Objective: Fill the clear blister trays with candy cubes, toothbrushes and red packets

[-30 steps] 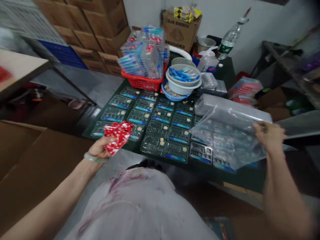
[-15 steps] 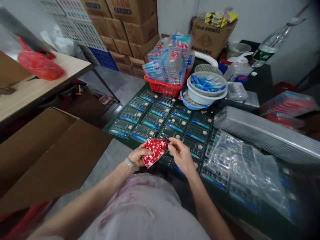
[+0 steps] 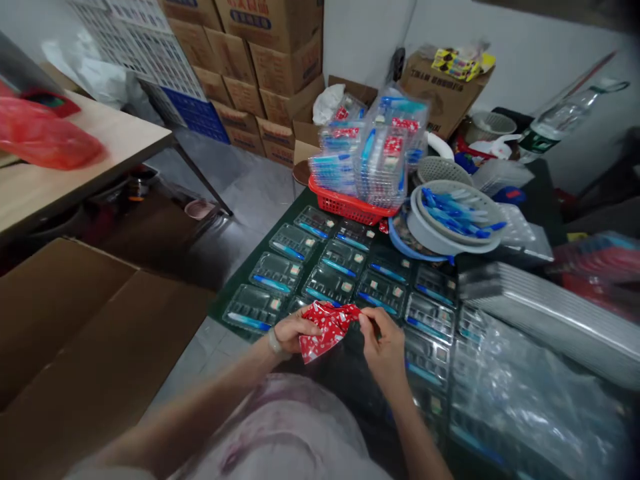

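Observation:
A crumpled red wrapper with white dots (image 3: 326, 328) is held between both hands above the near edge of a dark table (image 3: 530, 175). My left hand (image 3: 293, 331) grips its left side, fingers closed. My right hand (image 3: 384, 341) pinches its right end. Under and beyond the hands lie several clear plastic trays (image 3: 330, 267) in rows, each holding a blue stick and small pieces.
A red basket (image 3: 350, 207) piled with packed trays stands behind the rows, beside white bowls of blue sticks (image 3: 457, 217). A stack of clear trays (image 3: 550, 313) and a loose clear plastic bag (image 3: 530, 393) lie at right. An open cardboard box (image 3: 75, 333) is at left.
My right hand let go of the clear plastic bag, crossed to the left and took hold of the red wrapper. The view swung left.

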The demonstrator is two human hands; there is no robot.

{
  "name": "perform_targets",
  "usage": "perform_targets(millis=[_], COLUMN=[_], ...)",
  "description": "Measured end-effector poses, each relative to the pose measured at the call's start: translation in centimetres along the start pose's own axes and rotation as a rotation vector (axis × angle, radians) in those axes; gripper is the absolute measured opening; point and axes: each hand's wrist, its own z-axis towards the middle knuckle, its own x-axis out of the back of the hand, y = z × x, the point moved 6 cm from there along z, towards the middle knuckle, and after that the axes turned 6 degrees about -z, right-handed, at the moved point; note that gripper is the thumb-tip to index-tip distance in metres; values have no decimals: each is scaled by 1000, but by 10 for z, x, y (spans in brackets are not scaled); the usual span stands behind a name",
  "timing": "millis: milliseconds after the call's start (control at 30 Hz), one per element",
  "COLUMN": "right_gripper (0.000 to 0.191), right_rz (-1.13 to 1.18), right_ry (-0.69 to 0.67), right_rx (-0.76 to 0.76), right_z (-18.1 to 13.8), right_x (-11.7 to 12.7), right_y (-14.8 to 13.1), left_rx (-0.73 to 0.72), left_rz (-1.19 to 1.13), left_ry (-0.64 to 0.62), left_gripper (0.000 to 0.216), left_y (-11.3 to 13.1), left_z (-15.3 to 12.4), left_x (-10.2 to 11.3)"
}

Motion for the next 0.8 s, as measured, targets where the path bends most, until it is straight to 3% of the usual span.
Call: perform_targets(millis=[133,333,467,667,800], right_gripper=[15,20,10,12,15], right_rz=[148,549,710,570,446], right_ry=[-37,87,93,123,96], right_rx=[-218,-501,-703,-848,-912], right_z=[41,110,175,260,293], right_x=[-47,-97,-145,-206,-225], right_y=[-7,4,35,71,88], left_rx=[42,-16,-82,-152,-182], left_rz=[-22,-53,-81,-31,-39], left_ry=[-36,19,25,37,129], left_gripper=[48,49,42,31,33], left_y=[66,138,152,152,161], left_z=[6,0,-13,-35,-42], left_x=[20,58,77,89,102])
